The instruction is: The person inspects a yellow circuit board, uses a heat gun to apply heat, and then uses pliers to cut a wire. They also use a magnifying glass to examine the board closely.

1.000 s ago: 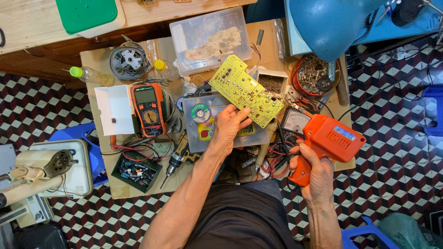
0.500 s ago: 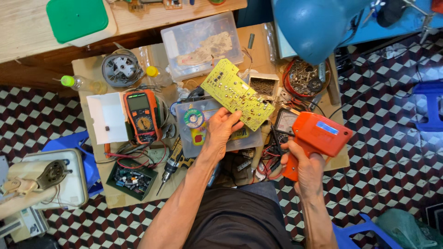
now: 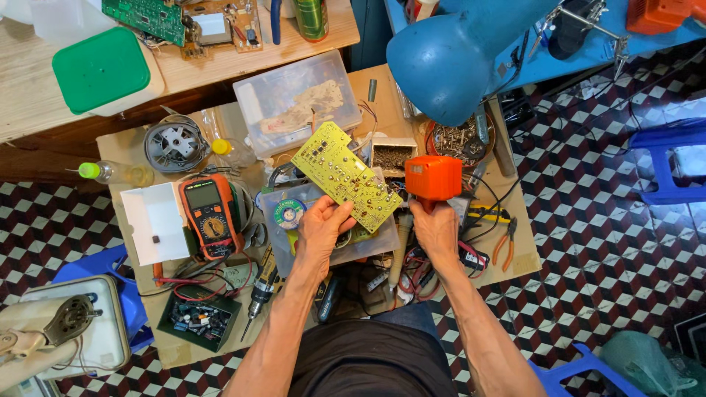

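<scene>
My left hand (image 3: 321,225) grips the near corner of a yellow circuit board (image 3: 344,175), held tilted above a small cluttered workbench. My right hand (image 3: 435,229) is closed round the handle of an orange soldering gun (image 3: 432,177), whose body points away from me just right of the board. Under the board lies a clear plastic lid with a solder reel (image 3: 289,213) on it. An orange multimeter (image 3: 211,215) lies to the left of my left hand.
A clear plastic box (image 3: 294,99) stands behind the board, a blue lamp shade (image 3: 452,62) hangs at the upper right. A white box (image 3: 153,223), a fan motor (image 3: 173,145), orange pliers (image 3: 503,242), a tray of parts (image 3: 198,318) and a green-lidded tub (image 3: 103,70) lie around.
My right hand has swung the soldering gun left and up, from the bench's right edge to right beside the board. The left hand keeps hold of the board.
</scene>
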